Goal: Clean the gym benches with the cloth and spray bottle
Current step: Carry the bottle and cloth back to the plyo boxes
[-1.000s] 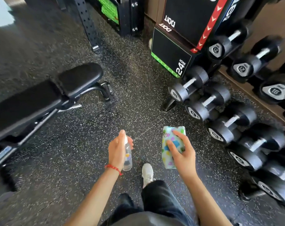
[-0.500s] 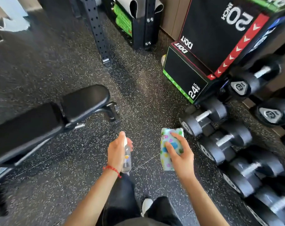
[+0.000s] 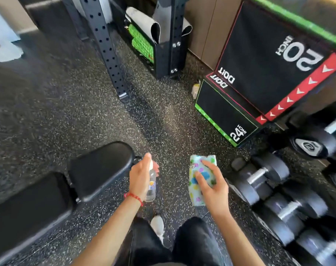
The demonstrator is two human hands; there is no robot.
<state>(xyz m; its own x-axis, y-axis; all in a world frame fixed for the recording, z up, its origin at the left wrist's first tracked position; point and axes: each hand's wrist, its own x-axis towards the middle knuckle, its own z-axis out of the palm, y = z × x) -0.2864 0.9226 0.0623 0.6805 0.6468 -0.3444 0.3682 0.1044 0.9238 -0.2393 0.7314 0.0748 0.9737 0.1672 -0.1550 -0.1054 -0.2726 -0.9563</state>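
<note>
Closer now than a second ago, the worktop [image 3: 98, 167] sits just beside our left hand [image 3: 139, 179], fingers wrapped round the spray bottle [image 3: 151, 186]; our right hand [image 3: 214, 191] pinches the folded cloth [image 3: 199, 179]. Spraying looks imminent.

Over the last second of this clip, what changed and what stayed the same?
The person walked forward: the bench now lies close beside the left hand, and the plyo boxes look nearer. Nothing was picked up or released. The left hand still grips the spray bottle; the right hand still holds the cloth.
</note>
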